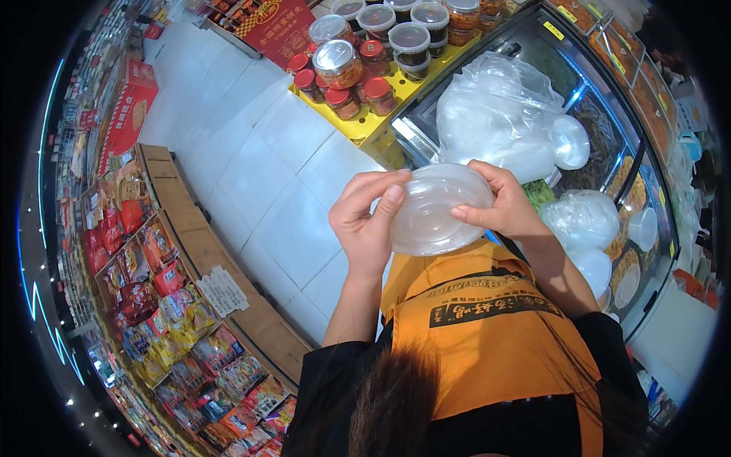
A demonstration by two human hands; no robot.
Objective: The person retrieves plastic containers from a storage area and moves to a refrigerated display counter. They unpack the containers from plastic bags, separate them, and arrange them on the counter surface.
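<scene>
Both of my hands hold round clear plastic lids (434,220), seemingly a small stack, in front of my orange apron. My left hand (371,208) grips the left rim between thumb and fingers. On the right side, my right hand (497,200) has its thumb on the upper face and its fingers behind the rim. Just beyond the lids, a large clear plastic bag (497,114) of white containers lies on the glass display case. A round translucent lid or bowl (570,143) rests against its right side. Nearer me are a smaller plastic bag (582,220) and a translucent cup (643,228).
A glass display case (645,131) with food inside stands to the right. Red-lidded jars (378,94) and lidded tubs (411,43) are stacked on a yellow stand (360,128). Across the tiled floor (251,148), a wooden-edged shelf (183,223) holds packaged snacks.
</scene>
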